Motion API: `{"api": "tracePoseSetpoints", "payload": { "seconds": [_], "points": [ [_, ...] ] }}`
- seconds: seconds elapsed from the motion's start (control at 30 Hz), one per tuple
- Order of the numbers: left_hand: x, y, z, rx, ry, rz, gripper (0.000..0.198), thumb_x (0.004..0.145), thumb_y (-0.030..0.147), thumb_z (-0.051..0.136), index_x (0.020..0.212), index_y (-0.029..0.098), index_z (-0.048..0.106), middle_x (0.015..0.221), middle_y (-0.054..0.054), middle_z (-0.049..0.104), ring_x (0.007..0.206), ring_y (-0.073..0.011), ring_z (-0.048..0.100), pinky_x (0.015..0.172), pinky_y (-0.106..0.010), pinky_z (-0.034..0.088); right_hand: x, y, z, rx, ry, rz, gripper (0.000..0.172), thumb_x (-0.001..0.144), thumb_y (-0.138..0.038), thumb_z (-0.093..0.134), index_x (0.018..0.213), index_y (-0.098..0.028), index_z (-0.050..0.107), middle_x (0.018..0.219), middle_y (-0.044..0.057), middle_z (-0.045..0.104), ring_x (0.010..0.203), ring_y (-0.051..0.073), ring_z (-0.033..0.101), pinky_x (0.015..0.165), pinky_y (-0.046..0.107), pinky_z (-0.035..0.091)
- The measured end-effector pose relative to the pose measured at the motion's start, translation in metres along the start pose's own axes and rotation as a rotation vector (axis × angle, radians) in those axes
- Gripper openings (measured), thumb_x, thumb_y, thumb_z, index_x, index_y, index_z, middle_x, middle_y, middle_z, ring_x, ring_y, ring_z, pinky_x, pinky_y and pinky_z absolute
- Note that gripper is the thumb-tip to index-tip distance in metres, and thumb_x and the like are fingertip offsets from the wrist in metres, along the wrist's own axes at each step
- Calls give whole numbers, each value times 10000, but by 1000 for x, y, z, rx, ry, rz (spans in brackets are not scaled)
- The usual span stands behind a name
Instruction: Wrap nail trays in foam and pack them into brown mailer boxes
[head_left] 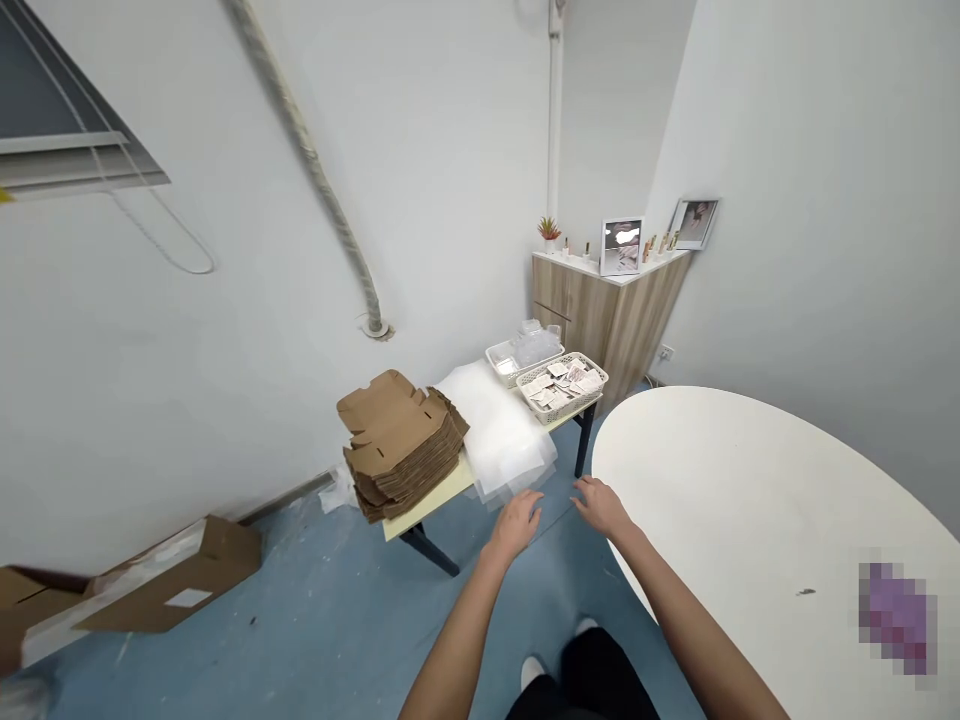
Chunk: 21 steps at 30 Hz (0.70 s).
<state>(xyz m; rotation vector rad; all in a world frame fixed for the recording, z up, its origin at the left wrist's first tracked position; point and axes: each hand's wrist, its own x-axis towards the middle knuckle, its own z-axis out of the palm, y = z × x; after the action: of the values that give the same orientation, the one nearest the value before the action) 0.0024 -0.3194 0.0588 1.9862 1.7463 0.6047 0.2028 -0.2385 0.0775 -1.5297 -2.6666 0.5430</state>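
My left hand [515, 522] is stretched forward with fingers loosely spread, close to the near edge of a pile of clear plastic sheets [495, 428] on a small yellow-topped table [424, 502]. My right hand [601, 504] reaches out beside it, fingers apart, holding nothing, between that table and a round white table [750, 500]. A stack of flat brown cardboard boxes [399, 442] lies on the small table's left end.
Two white baskets [564, 387] with small packets and clear bags sit at the small table's far end. A wooden corner cabinet [607, 305] carries picture frames and a small plant. Cardboard boxes [172, 580] lie on the blue floor at left.
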Motion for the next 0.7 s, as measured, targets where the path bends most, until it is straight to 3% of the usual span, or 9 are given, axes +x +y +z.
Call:
{"api": "tracePoseSetpoints", "payload": {
  "seconds": [0.2,0.4,0.53,0.7],
  "points": [
    [97,-27,-18,41,40,56,317,909,185,445,1189,198,593,1170,-68,645,1091,-201,596,981,-344,466,64,25,-15,24,-2,43,339,923,-248,466,1211,-144,611,1217,114,623,1109,224,587,915,290,425],
    [197,-45,-57,107,155,-26,180,905,181,474,994,189,631,952,-49,641,940,-193,608,870,-324,486,127,49,-48,86,11,50,329,927,-241,452,1206,-168,609,1218,99,624,1119,212,583,889,271,436],
    [246,-58,-81,74,203,-18,153,899,180,510,1011,197,613,977,-40,618,955,-195,598,862,-322,485,180,55,-70,90,44,19,328,922,-235,457,1204,-159,606,1214,105,623,1120,216,579,875,265,436],
    [299,-75,-92,9,238,59,230,885,154,522,1093,211,602,1078,-60,596,1055,-231,575,918,-373,476,248,61,-87,150,131,6,331,925,-249,449,1208,-172,600,1221,105,623,1139,221,570,894,287,436]
  ]
}}
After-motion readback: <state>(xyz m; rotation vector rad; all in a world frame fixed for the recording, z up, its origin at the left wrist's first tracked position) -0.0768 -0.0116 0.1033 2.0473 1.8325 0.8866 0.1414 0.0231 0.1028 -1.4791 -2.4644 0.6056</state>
